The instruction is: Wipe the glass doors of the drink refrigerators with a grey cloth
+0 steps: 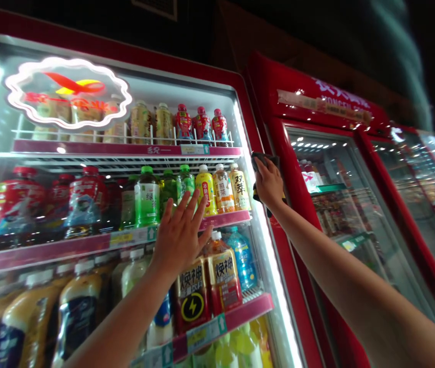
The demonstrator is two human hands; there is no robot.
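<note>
Forearms (340,258) are being held well apart, left hand (181,232) being splayed, dark cloth (273,160) being clasped by right hand (270,183) at red frame's edge (283,250).

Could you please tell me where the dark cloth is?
In the head view, the dark cloth is right of centre, under the right hand, by the red fridge frame.

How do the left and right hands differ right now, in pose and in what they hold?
The left hand is open with fingers spread, while the right hand is bunched over a dark cloth.
The left hand holds nothing and lies in front of the bottles; the right hand is by the fridge's red frame.
The right hand appears higher in view than the left hand.
Both are bare and reach forward.
</note>
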